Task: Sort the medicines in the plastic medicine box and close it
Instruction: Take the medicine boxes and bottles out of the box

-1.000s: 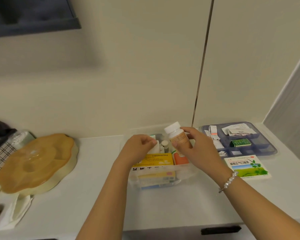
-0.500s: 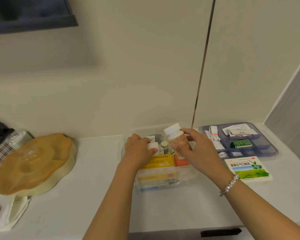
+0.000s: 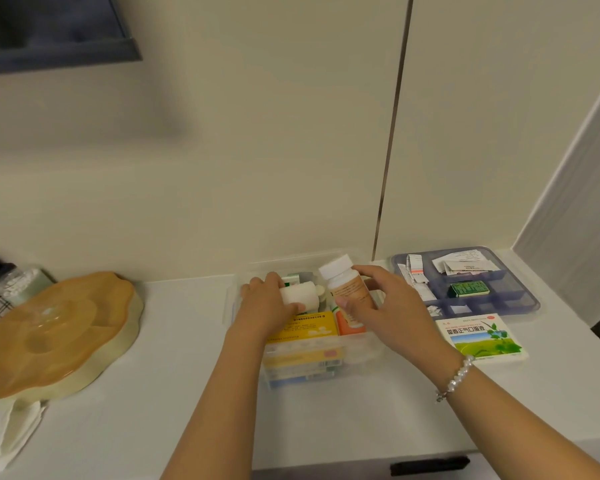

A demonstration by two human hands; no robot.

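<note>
The clear plastic medicine box is sitting open on the white counter, at the middle of the view just below the wall. Inside it a yellow carton is lying flat at the near side, with an orange-and-white pack standing just beside it at 3 o'clock; more cartons are showing through the clear front wall beneath.

The left hand is reaching into the box at its 10 o'clock corner, fingers closed around a small white bottle lying on its side. The right hand is gripping an orange-labelled bottle with a white cap, holding it tilted above the box's 1 o'clock area, thumb on the front of the label. A pearl bracelet is circling the right wrist.

At 3 o'clock from the box, a blue compartment tray is resting against the wall, holding paper leaflets and a small green box. Just in front of the tray, a white carton with a green landscape print is lying flat on the counter. Well apart at 9 o'clock, an amber-lidded scalloped dish is sitting near the counter's left end, with a folded white cloth at its 6 o'clock.
</note>
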